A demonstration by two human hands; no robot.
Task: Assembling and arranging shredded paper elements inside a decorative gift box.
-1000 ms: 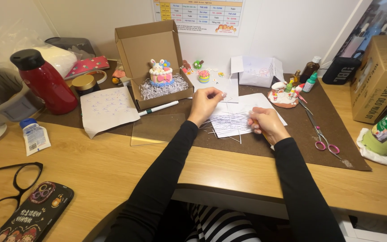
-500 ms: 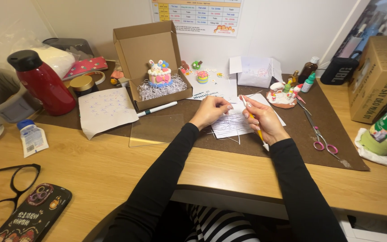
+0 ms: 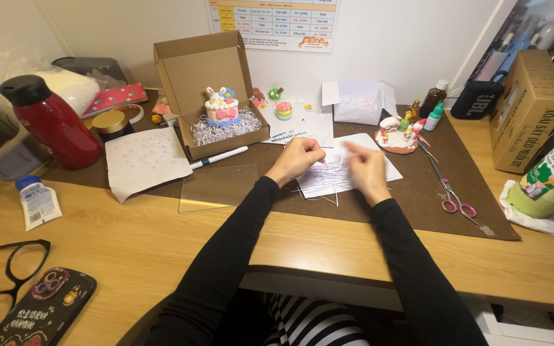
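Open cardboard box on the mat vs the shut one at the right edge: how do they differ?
The open cardboard box has its lid up; the shut box is closed. The open box sits on the brown mat and holds shredded paper and a bunny cake figure; the shut box stands on bare desk and is printed. Both are brown cardboard.

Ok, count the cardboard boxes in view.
2. An open cardboard box stands on the brown mat, holding a small bunny cake; a closed cardboard box sits at the desk's right edge. Others may be out of view.
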